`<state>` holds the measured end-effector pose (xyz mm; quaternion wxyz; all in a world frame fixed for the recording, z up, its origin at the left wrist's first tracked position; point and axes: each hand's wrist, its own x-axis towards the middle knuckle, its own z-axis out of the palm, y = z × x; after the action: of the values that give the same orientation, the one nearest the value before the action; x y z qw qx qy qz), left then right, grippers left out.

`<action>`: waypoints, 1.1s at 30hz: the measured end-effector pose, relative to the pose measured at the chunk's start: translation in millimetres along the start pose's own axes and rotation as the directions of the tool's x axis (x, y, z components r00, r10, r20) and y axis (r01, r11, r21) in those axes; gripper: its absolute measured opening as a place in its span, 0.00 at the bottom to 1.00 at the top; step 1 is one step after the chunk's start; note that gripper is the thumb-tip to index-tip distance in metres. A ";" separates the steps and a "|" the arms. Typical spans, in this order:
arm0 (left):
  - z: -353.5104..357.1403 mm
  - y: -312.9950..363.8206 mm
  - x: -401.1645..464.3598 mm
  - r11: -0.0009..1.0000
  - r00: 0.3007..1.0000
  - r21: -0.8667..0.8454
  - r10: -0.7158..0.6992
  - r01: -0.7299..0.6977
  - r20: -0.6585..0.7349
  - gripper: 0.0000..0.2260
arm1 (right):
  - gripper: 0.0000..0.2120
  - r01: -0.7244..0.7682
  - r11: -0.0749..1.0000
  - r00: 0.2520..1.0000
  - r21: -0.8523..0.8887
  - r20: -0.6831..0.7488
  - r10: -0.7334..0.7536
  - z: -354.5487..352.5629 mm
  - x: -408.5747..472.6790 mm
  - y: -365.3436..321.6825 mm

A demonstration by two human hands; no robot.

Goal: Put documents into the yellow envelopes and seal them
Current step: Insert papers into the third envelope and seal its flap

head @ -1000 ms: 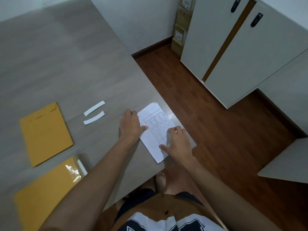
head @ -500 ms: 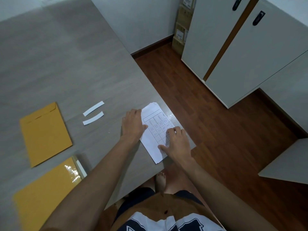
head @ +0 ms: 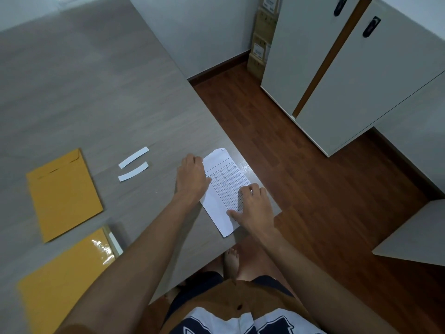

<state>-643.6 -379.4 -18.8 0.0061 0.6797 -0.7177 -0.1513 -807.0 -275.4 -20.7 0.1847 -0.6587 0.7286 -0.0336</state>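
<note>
The folded printed documents (head: 224, 189) are lying flat at the table's (head: 96, 92) right corner, at about three o'clock from the two yellow envelopes, with their long axis running from roughly eleven o'clock to five o'clock and the printed grid facing up. They are looking like a thin stack of ordinary paper: light, limp, easy to crease and inclined to slide on the smooth tabletop, so taking hold along a long edge or by the near corner overhanging the table edge seems the safest choice.

The left hand (head: 192, 178) is resting at the sheets' left edge with fingers curled over the far corner; whether it is pinching the paper I cannot tell. The right hand (head: 255, 208) is pressing down on the near right part with spread, mostly straight fingers.

At nine o'clock, well apart, a yellow envelope (head: 63, 194) is lying flat; a wrapped envelope pack (head: 65, 280) is sitting at seven o'clock. Two white peel-off strips (head: 133, 165) are lying between the envelope and the hands.
</note>
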 end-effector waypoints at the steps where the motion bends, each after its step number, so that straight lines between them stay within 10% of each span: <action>1: 0.7 -0.2 0.8 1.000 1.000 -0.004 -0.001 0.001 0.001 0.24 | 0.31 0.001 1.000 1.000 0.001 -0.002 -0.001 -0.1 -0.2 0.3; 33: 12.4 9.8 -12.6 0.999 0.998 -0.033 0.038 -0.039 -0.052 0.16 | 0.29 0.009 0.999 1.000 0.038 -0.018 -0.009 3.6 -4.9 -0.7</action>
<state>-654.8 -364.2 -25.9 0.0390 0.6693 -0.7275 -0.1459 -804.9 -270.0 -22.7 0.1905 -0.6580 0.7265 -0.0544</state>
